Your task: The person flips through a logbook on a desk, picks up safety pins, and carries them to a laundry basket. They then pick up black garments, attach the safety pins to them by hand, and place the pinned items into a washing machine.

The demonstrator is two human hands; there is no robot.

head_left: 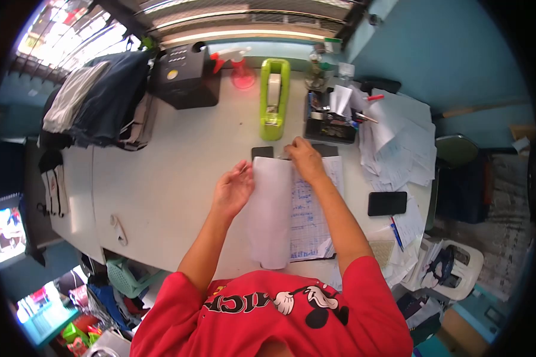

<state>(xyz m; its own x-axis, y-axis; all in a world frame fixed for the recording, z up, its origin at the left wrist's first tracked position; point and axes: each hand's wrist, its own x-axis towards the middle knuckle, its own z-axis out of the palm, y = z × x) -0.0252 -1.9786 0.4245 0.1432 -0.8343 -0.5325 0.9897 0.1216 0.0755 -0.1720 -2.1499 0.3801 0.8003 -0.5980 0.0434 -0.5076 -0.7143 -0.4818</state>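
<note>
In front of me a dark clipboard point(326, 150) lies on the table, its top corners showing on either side of my right hand point(305, 160). The fingers of that hand are closed at the top middle, around what looks like a small metal clip point(283, 156), largely covered by them. A blank white sheet point(270, 214) is folded over and bulges along the left side. Under it, to the right, shows a gridded sheet point(307, 215) with blue handwriting. My left hand point(234, 189), palm up with loosely bent fingers, is beside the white sheet's upper left edge.
Beyond the clipboard stand a green tape dispenser point(273, 122), a black desk organizer point(330, 128), a red-topped spray bottle point(242, 74) and a black box point(187, 80). Folded clothes point(107, 101) are piled at left. Right are loose papers point(399, 143), a phone point(388, 203) and pens point(396, 232).
</note>
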